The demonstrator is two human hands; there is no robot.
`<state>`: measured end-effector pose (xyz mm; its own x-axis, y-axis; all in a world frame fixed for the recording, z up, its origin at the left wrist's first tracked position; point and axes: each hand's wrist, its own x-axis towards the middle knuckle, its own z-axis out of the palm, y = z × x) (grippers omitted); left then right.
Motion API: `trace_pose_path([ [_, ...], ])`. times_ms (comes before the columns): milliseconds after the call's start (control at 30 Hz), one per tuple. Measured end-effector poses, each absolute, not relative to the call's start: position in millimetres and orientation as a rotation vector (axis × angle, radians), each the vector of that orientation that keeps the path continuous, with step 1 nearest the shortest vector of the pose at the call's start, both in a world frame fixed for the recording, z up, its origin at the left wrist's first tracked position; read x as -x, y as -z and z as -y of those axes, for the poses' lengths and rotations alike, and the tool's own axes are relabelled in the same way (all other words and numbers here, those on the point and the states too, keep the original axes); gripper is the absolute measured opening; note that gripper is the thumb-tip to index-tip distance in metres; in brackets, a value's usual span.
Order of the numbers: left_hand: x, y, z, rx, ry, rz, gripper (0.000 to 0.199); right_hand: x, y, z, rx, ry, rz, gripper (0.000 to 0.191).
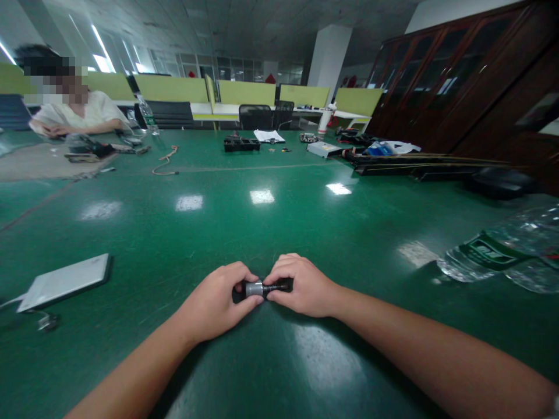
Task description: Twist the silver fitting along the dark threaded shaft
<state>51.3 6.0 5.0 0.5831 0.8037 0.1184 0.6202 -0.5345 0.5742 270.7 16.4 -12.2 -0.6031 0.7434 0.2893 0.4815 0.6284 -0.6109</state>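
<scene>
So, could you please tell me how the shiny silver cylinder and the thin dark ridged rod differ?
The silver cylinder is thicker and pale, while the dark rod is slimmer and nearly black. The cylinder looks smooth; the rod looks ridged. The left hand holds the cylinder, the right hand the rod. Both lie roughly in one line.

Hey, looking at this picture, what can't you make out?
All in the head view:
Grey and black cylindrical part: ends, hidden by the left hand and right hand.
Clear plastic bottles: right side, cut off by the picture edge.
Thin white cable: far end, cut off by the left edge.
Yellowish bits: too small to identify.
</scene>
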Motion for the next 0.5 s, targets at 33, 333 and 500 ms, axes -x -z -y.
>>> trace_pose_path([
  [33, -51.2, -5.2, -5.8, -2.34, -0.513, -1.135, 0.017, -270.8, 11.7, -16.4, 0.96, -0.653, 2.327, 0.014],
  [333, -50.7, -5.9, -3.8, -2.359, -0.54, -1.119, 0.015, -271.0, 9.2, -16.5, 0.97, -0.631, 2.362, 0.01],
  [500, -49.8, -4.4, -4.7, -2.346, -0.521, -1.128, 0.017, -272.0, 8.8, -16.5, 0.966, -0.622, 2.373, 0.01],
])
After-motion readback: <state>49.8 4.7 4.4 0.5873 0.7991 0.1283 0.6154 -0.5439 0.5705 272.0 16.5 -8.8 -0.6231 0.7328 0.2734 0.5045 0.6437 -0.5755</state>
